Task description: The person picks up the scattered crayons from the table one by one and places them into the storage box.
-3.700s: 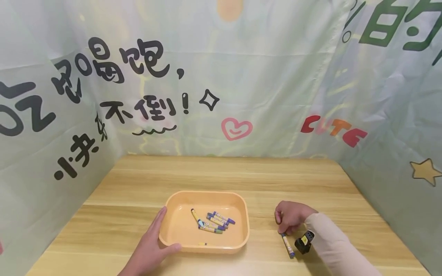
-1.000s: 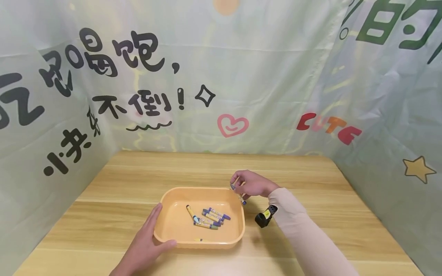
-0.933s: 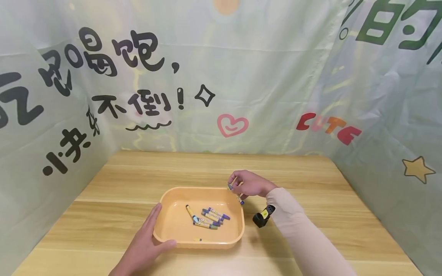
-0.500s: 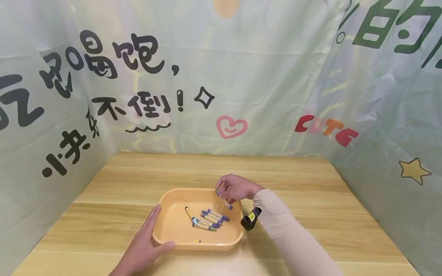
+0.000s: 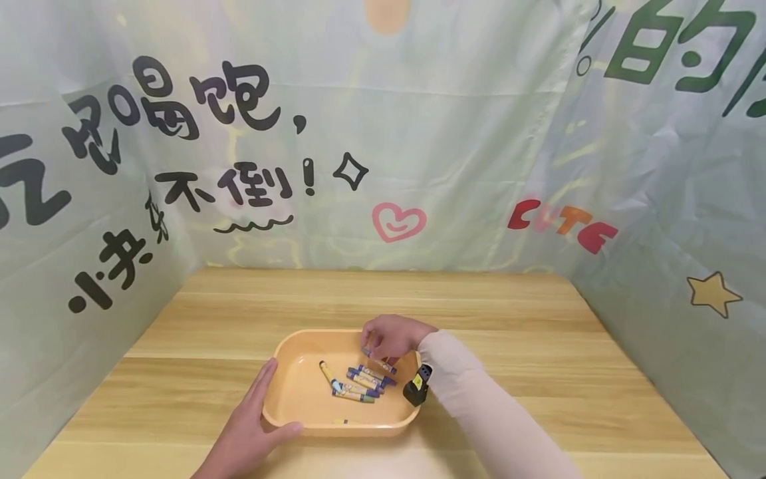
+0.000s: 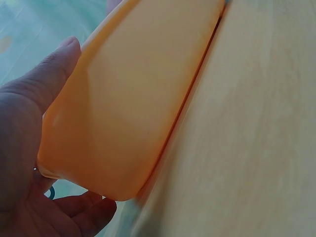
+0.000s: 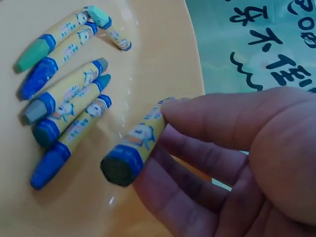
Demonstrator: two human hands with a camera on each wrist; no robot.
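My right hand (image 5: 391, 336) pinches a crayon (image 7: 140, 136) between thumb and fingers, above the right part of the orange tray (image 5: 335, 430). The crayon has a yellow wrapper, blue bands and a dark end facing the right wrist camera. Under it several crayons (image 7: 64, 91) with green, blue and grey tips lie side by side on the tray floor; another crayon (image 5: 326, 374) slants at their left. My left hand (image 5: 251, 426) holds the tray's near left corner, thumb on the front wall and fingers round the left side.
A black wrist camera (image 5: 417, 386) is fastened at the right sleeve and overlaps the tray's right rim. The wooden table (image 5: 509, 313) extends around the tray. Printed cloth walls (image 5: 467, 153) stand at its back and sides.
My right hand first picked at a crayon on the table to the right, then carried it left across the tray's rim and lowered it over the other crayons. The left hand stayed on the tray.
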